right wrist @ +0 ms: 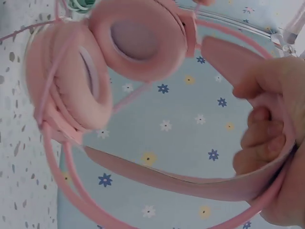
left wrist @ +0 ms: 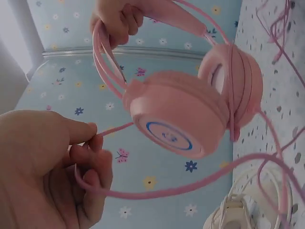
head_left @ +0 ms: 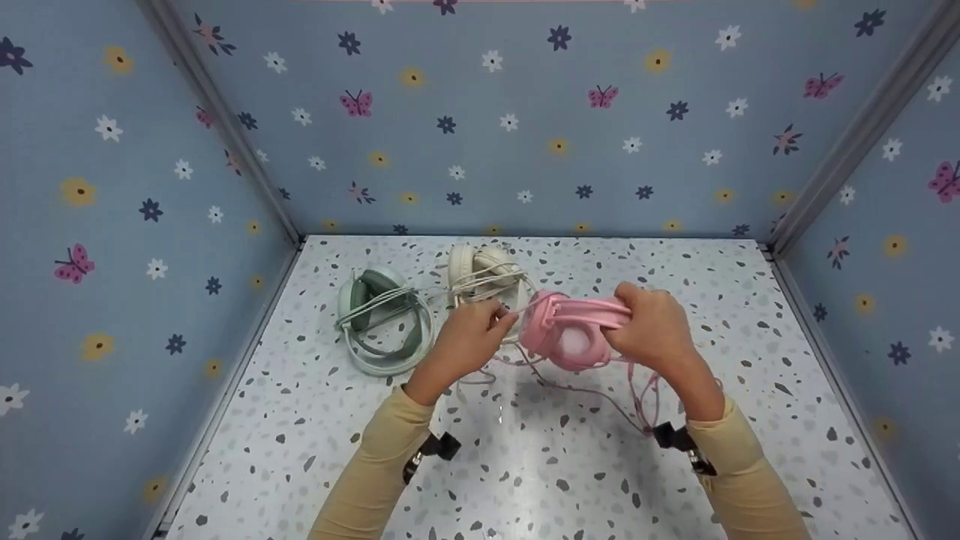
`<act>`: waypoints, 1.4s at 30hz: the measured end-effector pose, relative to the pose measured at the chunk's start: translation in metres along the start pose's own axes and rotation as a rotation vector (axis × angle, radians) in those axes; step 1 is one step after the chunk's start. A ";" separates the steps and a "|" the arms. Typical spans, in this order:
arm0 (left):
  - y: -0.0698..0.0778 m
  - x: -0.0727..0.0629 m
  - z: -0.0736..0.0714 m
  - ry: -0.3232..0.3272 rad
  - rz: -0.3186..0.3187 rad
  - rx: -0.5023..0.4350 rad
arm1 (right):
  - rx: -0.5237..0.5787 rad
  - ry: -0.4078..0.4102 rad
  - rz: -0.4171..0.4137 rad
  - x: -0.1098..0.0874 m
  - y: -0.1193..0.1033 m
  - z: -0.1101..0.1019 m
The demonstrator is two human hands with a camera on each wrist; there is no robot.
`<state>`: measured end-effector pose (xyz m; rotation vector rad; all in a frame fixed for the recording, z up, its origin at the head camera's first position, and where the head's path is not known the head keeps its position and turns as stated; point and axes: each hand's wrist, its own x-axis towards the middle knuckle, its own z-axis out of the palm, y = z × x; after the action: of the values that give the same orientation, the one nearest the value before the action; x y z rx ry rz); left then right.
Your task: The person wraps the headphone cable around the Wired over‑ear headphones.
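Note:
My right hand (head_left: 658, 328) grips the headband of pink headphones (head_left: 534, 330), raised over the speckled table with the ear cups toward the left. In the right wrist view, fingers curl round the padded inner band (right wrist: 214, 187) and the outer hoop together. Between the thumb and fingers of my left hand (head_left: 466, 337) is the thin pink cable (left wrist: 138, 194), pinched just left of the cups. One stretch of cable crosses over an ear cup (left wrist: 243, 81), and more of it trails below to the table.
Cream-white headphones (head_left: 460, 268) wrapped in their cord lie just behind my left hand. Further left are mint-green headphones (head_left: 379, 366), also bound with cord. Loose pink cable (head_left: 592, 391) spreads across the speckled table (head_left: 540, 472). Flower-patterned walls (head_left: 525, 97) enclose the back and sides.

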<state>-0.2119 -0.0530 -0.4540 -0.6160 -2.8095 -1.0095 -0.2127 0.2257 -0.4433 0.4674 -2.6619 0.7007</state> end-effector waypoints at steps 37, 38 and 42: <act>-0.060 -0.060 0.127 0.166 -0.080 0.196 | 0.470 0.566 0.112 -0.032 0.004 -0.028; -0.065 -0.059 0.124 0.183 -0.110 0.253 | 0.483 0.565 0.096 -0.033 0.003 -0.032; -0.079 -0.055 0.112 0.218 -0.172 0.303 | 0.503 0.603 0.052 -0.038 0.006 -0.034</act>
<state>-0.1883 -0.0565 -0.5999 -0.2200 -2.7715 -0.6077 -0.1732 0.2566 -0.4333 0.2505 -1.9311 1.2992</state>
